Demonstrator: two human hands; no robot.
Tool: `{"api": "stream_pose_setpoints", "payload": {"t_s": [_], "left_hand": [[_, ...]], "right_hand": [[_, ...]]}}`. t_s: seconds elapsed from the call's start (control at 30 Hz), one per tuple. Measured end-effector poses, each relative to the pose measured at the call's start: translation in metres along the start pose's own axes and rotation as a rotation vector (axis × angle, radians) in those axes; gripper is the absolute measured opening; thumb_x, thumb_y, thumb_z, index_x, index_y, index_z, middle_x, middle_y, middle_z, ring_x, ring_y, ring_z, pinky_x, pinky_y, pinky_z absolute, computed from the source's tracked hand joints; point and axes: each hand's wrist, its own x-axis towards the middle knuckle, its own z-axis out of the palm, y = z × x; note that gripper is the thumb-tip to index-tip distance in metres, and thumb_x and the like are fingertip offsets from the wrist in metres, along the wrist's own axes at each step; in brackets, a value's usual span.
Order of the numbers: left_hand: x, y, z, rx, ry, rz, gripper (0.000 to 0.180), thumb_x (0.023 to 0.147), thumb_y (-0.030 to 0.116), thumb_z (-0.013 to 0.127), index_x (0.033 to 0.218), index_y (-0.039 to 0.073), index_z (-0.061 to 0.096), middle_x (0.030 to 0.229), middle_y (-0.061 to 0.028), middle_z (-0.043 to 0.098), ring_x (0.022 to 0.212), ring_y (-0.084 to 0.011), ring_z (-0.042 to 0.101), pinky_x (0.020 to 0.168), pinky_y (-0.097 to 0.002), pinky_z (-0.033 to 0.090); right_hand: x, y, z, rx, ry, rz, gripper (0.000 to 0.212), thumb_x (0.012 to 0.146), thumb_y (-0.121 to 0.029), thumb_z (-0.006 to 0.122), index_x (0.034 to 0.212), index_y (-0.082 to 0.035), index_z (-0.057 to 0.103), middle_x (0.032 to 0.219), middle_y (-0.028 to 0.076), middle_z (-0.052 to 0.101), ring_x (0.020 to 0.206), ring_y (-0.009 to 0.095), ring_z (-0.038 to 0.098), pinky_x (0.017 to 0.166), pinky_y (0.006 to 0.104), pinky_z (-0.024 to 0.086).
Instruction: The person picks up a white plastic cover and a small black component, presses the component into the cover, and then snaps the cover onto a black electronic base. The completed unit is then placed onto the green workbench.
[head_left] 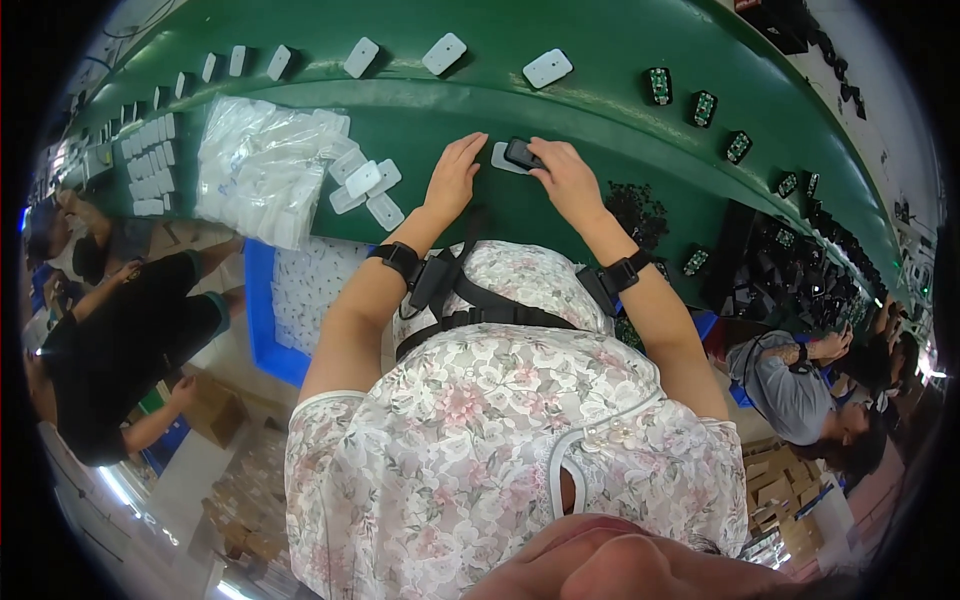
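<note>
My right hand (572,182) grips a small black plastic case (522,153) between thumb and fingers. Under the case, partly covered by it, a white plastic cover (500,160) lies flat on the green table. To the left of it, my left hand (454,178) rests at the table with its fingers stretched out and nothing in it. Several loose white covers (366,180) lie in a heap left of that hand, beside a clear plastic bag (262,160) of similar white pieces. Right of my right hand is a pile of tiny black parts (637,212).
A row of white covers (444,54) and black cases with green circuit boards (704,108) lines the far strip of the green table (420,110). A blue bin (262,330) of white pieces stands below the front edge. Other people sit at both sides.
</note>
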Motion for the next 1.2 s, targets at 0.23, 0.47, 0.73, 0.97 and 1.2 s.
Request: {"api": "stream_pose_setpoints", "payload": {"t_s": [0.23, 0.47, 0.73, 0.97, 1.2], "left_hand": [[0.006, 0.002, 0.0, -0.034, -0.06, 0.024, 0.057, 0.076, -0.01, 0.048, 0.129, 0.009, 0.05, 0.131, -0.0084, 0.051, 0.119, -0.0293, 0.048, 0.098, -0.0384, 0.04], [0.006, 0.01, -0.002, 0.071, -0.156, 0.018, 0.062, 0.074, -0.011, 0.042, 0.13, 0.014, 0.051, 0.136, -0.0003, 0.049, 0.124, -0.0249, 0.045, 0.099, -0.0383, 0.037], [-0.005, 0.014, -0.008, 0.195, -0.196, 0.121, 0.062, 0.074, -0.008, 0.044, 0.132, 0.015, 0.05, 0.139, 0.0003, 0.046, 0.13, -0.023, 0.04, 0.099, -0.0389, 0.036], [-0.008, 0.024, -0.005, 0.384, -0.248, 0.212, 0.062, 0.079, 0.005, 0.057, 0.138, 0.01, 0.04, 0.145, -0.0029, 0.038, 0.132, -0.0213, 0.037, 0.098, -0.0378, 0.037], [-0.004, 0.02, 0.011, 0.522, -0.28, 0.198, 0.068, 0.076, 0.021, 0.066, 0.136, 0.006, 0.038, 0.139, -0.0111, 0.041, 0.131, -0.0256, 0.037, 0.092, -0.0383, 0.04]], "right_hand": [[0.007, -0.001, 0.015, -0.159, -0.145, -0.122, 0.036, 0.074, -0.009, 0.068, 0.108, -0.006, 0.057, 0.117, 0.006, 0.06, 0.102, 0.025, 0.056, 0.081, 0.0348, 0.051], [0.007, -0.001, 0.018, -0.235, -0.157, -0.163, 0.038, 0.072, -0.011, 0.069, 0.108, -0.006, 0.058, 0.117, 0.005, 0.06, 0.099, 0.023, 0.056, 0.081, 0.0332, 0.051], [-0.006, 0.0, 0.021, -0.326, -0.13, -0.276, 0.04, 0.073, -0.009, 0.065, 0.112, -0.005, 0.057, 0.119, 0.006, 0.058, 0.103, 0.023, 0.055, 0.083, 0.0335, 0.05], [-0.014, -0.003, 0.017, -0.375, -0.099, -0.299, 0.045, 0.072, -0.005, 0.059, 0.116, -0.003, 0.054, 0.122, 0.01, 0.054, 0.107, 0.026, 0.054, 0.089, 0.0349, 0.049], [-0.004, -0.002, 0.025, -0.301, -0.092, -0.223, 0.047, 0.071, -0.004, 0.058, 0.118, -0.006, 0.055, 0.123, 0.008, 0.055, 0.105, 0.024, 0.055, 0.081, 0.0318, 0.052]]}}
